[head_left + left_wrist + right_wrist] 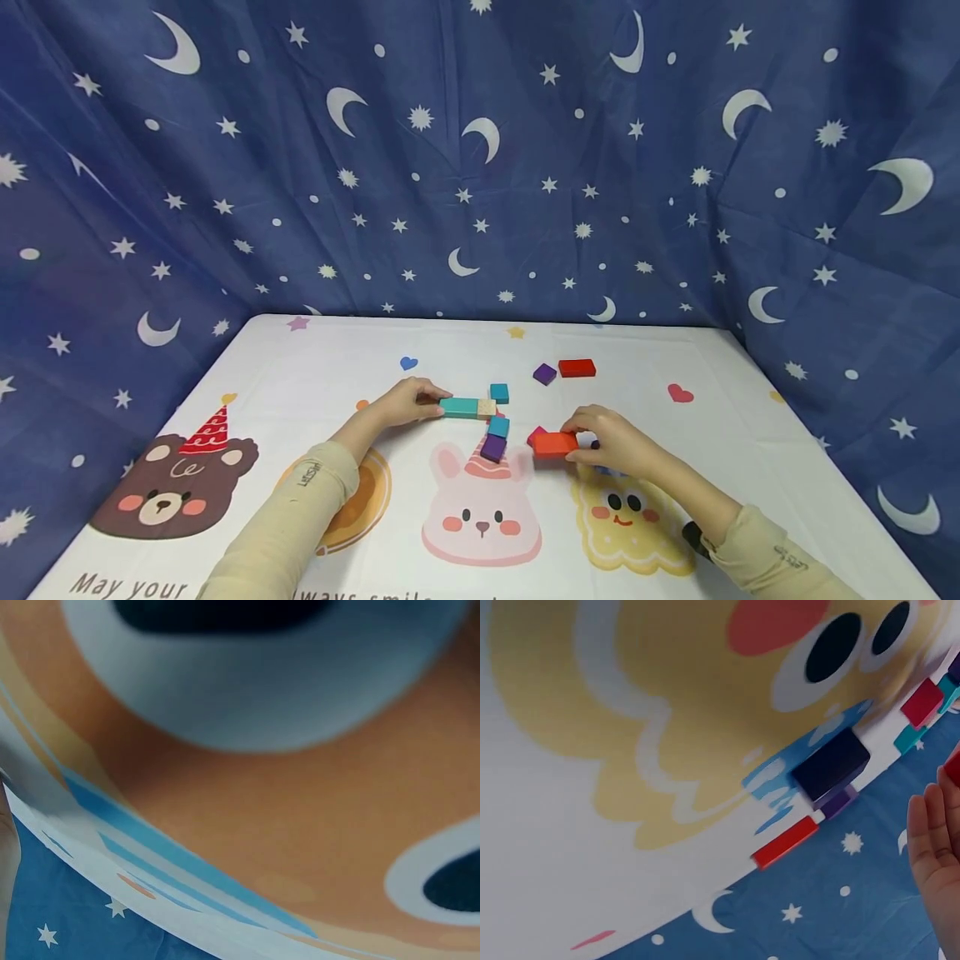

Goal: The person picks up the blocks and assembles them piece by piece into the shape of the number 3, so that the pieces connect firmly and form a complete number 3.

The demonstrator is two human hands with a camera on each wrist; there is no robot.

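Observation:
In the head view my left hand [408,402] pinches the left end of a long teal block [459,407] lying on the table. A pale wooden-looking block [487,408] touches its right end. To the right, my right hand [611,440] holds a red block [555,445] between thumb and fingers. Partly behind that block lies a pink block [536,435]. A blue block [498,427] and a purple block [493,448] sit together between the hands. The right wrist view shows only part of the right hand [936,855] and its red block [954,766].
Farther back are a small teal block [499,393], a purple block [545,374] and a red block [577,368]. A dark block [831,769] stands near the right hand, mostly hidden in the head view. A starry blue curtain [480,167] surrounds the white printed tablecloth [337,350].

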